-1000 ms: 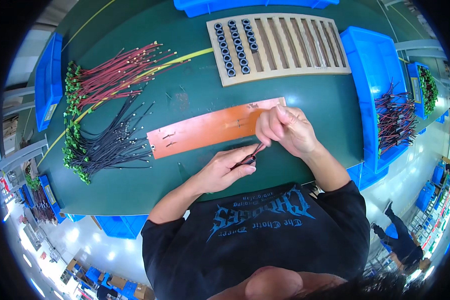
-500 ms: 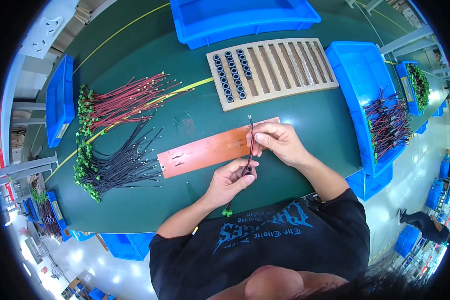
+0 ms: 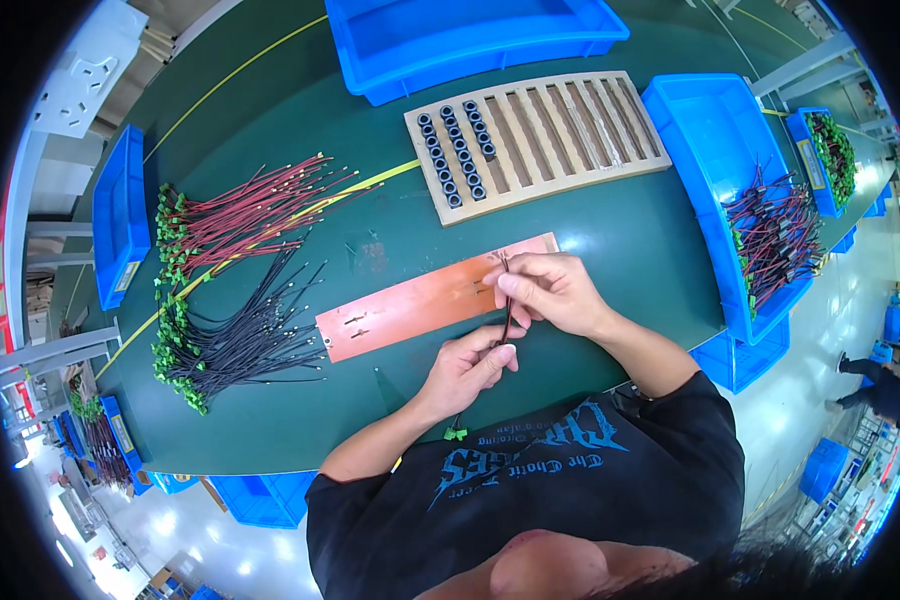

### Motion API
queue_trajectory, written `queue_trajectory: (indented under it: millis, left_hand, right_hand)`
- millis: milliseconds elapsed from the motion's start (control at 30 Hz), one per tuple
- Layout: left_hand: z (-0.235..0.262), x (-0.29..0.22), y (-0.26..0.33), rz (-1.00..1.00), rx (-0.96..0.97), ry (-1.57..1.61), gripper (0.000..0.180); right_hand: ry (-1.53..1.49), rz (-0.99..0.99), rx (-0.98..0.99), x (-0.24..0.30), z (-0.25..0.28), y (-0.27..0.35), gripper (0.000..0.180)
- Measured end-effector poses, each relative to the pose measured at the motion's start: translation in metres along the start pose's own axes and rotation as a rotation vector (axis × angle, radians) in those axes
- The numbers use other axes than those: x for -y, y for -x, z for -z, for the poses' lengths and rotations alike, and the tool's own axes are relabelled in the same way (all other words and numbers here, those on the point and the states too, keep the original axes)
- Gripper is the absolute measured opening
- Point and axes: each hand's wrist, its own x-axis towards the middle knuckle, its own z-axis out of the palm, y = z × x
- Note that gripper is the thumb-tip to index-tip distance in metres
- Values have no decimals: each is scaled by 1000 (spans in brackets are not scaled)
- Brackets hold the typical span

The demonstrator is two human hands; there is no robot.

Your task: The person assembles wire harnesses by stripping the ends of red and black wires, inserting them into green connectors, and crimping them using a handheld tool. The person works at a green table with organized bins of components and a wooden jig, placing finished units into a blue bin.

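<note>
Over the near end of an orange-red board (image 3: 400, 312), both my hands hold a thin bundle of red and black wires (image 3: 510, 318). My left hand (image 3: 467, 372) is closed around its lower part, with a green connector (image 3: 456, 434) hanging below on the wires. Whatever else sits inside the left fingers is mostly hidden. My right hand (image 3: 555, 292) pinches the upper part between thumb and fingers. Beyond the hands lies a wooden tray (image 3: 560, 185) with long slots; its left slots hold several black rings (image 3: 460, 155).
To the left lie red wires (image 3: 255, 205) and black wires (image 3: 245, 335) with green connectors. A blue bin (image 3: 705, 180) at right holds finished-looking wire bundles (image 3: 778, 240). Another blue bin (image 3: 470, 50) stands at the back, a smaller one (image 3: 122, 220) far left. A person (image 3: 880, 390) is on the floor area at right.
My right fingers have closed further over the upper wires, and the wire tips stand out less above them. The dark ring seen at my left fingers is now mostly covered. The view has shifted slightly.
</note>
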Motion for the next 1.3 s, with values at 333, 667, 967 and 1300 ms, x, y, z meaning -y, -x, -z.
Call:
queue_trajectory:
  millis: [333,667,967,1300]
  left_hand:
    - [2,4,-3,-39,-13,24,25]
    - [6,6,-8,-94,53,213,33]
    - [11,5,-5,7,92,451,45]
    - [7,-5,-4,136,121,535,30]
  right_hand:
    - [-231,-20,-1,-14,13,-8,34]
    - [-182,11,-125,-12,15,-9,32]
    - [-305,136,91,-26,7,-10,43]
    - [-785,69,483,-28,-5,-4,51]
